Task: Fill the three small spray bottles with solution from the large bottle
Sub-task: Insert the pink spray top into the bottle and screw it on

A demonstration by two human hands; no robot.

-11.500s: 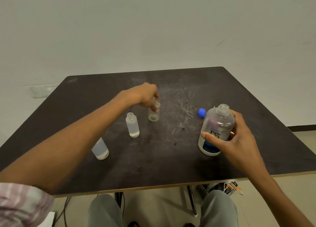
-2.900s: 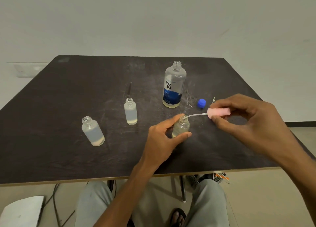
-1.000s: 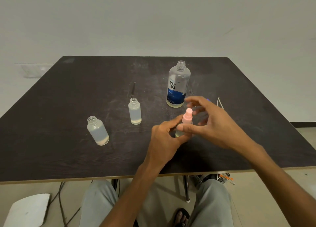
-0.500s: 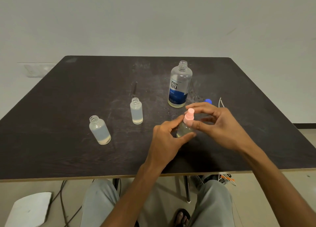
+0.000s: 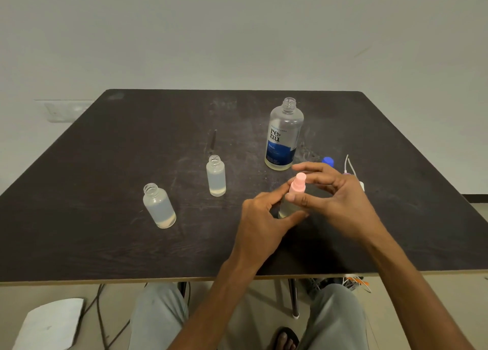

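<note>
1. Since half a second ago, right hand (image 5: 340, 204) has shifted, thumb and fingers pinching pink sprayer (image 5: 298, 183).
2. Two open small bottles (image 5: 159, 206) (image 5: 216, 175) hold little liquid.
3. Left hand (image 5: 264, 217) grips third bottle (image 5: 286, 207).
4. Large bottle (image 5: 284, 136) stands uncapped behind; blue cap (image 5: 328, 161) beside.

Left hand (image 5: 260, 219) curls in a grip low down; right hand (image 5: 335, 196) pinches just above it, fingers fanned.
</note>
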